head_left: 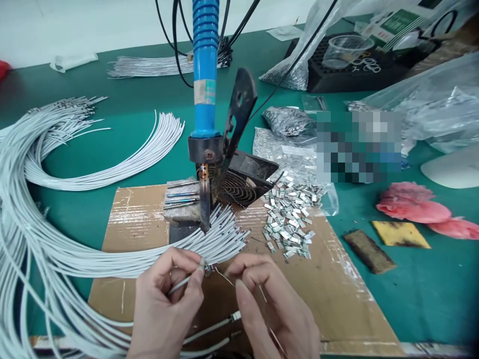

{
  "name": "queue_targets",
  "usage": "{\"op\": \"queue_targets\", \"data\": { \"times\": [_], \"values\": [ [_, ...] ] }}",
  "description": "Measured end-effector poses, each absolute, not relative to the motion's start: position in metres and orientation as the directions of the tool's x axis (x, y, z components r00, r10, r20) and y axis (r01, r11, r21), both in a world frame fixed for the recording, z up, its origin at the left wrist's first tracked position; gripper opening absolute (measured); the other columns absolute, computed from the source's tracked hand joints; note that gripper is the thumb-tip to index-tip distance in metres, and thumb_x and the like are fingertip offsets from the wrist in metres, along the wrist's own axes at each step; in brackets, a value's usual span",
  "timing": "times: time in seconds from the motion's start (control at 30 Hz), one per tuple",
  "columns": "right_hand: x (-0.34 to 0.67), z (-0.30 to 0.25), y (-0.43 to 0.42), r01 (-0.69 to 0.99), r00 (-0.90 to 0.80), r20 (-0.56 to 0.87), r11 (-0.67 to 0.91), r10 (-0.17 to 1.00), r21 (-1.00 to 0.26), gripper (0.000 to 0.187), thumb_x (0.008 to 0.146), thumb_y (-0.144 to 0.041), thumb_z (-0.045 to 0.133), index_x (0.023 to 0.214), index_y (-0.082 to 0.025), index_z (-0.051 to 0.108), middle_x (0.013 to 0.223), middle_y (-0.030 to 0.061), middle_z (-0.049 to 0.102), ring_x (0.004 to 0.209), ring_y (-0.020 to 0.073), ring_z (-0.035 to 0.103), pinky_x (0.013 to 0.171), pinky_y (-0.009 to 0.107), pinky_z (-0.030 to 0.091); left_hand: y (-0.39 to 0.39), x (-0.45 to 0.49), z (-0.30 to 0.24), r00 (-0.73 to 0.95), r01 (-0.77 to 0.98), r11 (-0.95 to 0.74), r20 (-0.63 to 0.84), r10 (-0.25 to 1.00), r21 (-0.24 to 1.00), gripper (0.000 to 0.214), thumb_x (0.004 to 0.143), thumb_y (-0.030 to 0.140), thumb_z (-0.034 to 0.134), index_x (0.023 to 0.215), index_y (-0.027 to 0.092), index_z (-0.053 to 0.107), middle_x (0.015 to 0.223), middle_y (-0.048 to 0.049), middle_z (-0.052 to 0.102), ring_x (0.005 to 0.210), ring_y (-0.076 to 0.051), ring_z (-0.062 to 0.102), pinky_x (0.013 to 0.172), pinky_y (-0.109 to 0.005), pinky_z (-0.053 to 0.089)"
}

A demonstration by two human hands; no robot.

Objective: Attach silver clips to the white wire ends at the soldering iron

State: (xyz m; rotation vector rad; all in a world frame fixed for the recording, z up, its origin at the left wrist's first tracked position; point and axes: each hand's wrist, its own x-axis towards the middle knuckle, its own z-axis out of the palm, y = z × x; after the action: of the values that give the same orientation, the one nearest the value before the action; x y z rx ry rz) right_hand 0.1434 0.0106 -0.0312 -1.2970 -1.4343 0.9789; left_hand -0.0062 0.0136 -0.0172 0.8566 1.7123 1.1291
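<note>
My left hand (168,299) is closed, thumb and fingers pinching a white cable (178,285) close to its end. A small metal connector (211,268) sits at that end, just past the fingertips. My right hand (275,306) is closed on a thin solder wire (225,277), whose tip reaches the connector; I cannot tell whether they touch. Above the hands, a blue-handled soldering iron (205,114) hangs tip down in its stand (239,107). Below them lies another cable with a metal connector (235,316) on its end.
A big bundle of white cables (112,259) curves in from the left onto a cardboard sheet (329,294). Loose metal connectors (290,224) spill from a plastic bag right of the stand. Further right lie a brown sponge (368,251), a yellow sponge (401,234) and pink material (415,204).
</note>
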Motion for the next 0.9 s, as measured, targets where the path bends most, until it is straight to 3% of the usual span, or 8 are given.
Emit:
{"op": "queue_targets", "data": {
  "times": [0.1, 0.23, 0.43, 0.6, 0.9],
  "values": [
    [0.135, -0.029, 0.012, 0.208, 0.086, 0.128, 0.108, 0.988, -0.972, 0.018, 0.093, -0.013, 0.06, 0.079, -0.024, 0.057, 0.107, 0.0041, 0.073, 0.093, 0.0165, 0.073, 0.075, 0.02, 0.054, 0.016, -0.004, -0.017, -0.36, 0.077, 0.333, -0.285, 0.888, 0.94, 0.013, 0.07, 0.017, 0.078, 0.064, 0.019, 0.067, 0.079, -0.0023, 0.068, 0.065, -0.013, 0.058, 0.047, -0.015, 0.038],
    [0.126, -0.026, 0.012, 0.089, 0.143, -0.001, -0.014, 0.99, -0.996, 0.019, 0.09, -0.016, 0.067, 0.074, -0.023, 0.06, 0.102, 0.0057, 0.08, 0.086, 0.0173, 0.078, 0.063, 0.016, 0.057, 0.019, 0.0, -0.013, -0.395, 0.051, 0.324, -0.279, 0.876, 0.945, 0.015, 0.072, 0.018, 0.077, 0.063, 0.019, 0.065, 0.079, -0.0023, 0.069, 0.065, -0.013, 0.059, 0.047, -0.015, 0.039],
    [0.128, -0.024, 0.019, -0.049, 0.13, -0.135, -0.13, 0.982, -0.99, 0.021, 0.089, -0.019, 0.069, 0.069, -0.022, 0.062, 0.103, 0.0089, 0.081, 0.092, 0.0197, 0.08, 0.069, 0.016, 0.061, 0.026, 0.003, -0.01, -0.43, 0.058, 0.312, -0.258, 0.865, 0.948, 0.015, 0.071, 0.018, 0.076, 0.06, 0.02, 0.064, 0.078, -0.0022, 0.069, 0.066, -0.013, 0.06, 0.044, -0.015, 0.034],
    [0.132, -0.024, 0.027, -0.009, 0.104, -0.144, -0.144, 0.984, -0.99, 0.022, 0.087, -0.019, 0.07, 0.066, -0.023, 0.064, 0.101, 0.0078, 0.082, 0.093, 0.0203, 0.08, 0.075, 0.018, 0.061, 0.03, 0.004, -0.01, -0.428, 0.065, 0.305, -0.249, 0.869, 0.95, 0.015, 0.071, 0.018, 0.075, 0.061, 0.02, 0.065, 0.076, -0.0022, 0.07, 0.07, -0.015, 0.061, 0.048, -0.015, 0.039],
    [0.129, -0.024, 0.031, -0.089, 0.111, -0.179, -0.169, 0.978, -0.982, 0.021, 0.086, -0.02, 0.071, 0.066, -0.023, 0.062, 0.1, 0.0082, 0.083, 0.089, 0.0206, 0.081, 0.074, 0.021, 0.064, 0.032, 0.008, -0.007, -0.469, 0.106, 0.325, -0.241, 0.85, 0.94, 0.014, 0.07, 0.02, 0.076, 0.061, 0.02, 0.065, 0.077, -0.0026, 0.07, 0.071, -0.017, 0.065, 0.05, -0.017, 0.043]
  ]
}}
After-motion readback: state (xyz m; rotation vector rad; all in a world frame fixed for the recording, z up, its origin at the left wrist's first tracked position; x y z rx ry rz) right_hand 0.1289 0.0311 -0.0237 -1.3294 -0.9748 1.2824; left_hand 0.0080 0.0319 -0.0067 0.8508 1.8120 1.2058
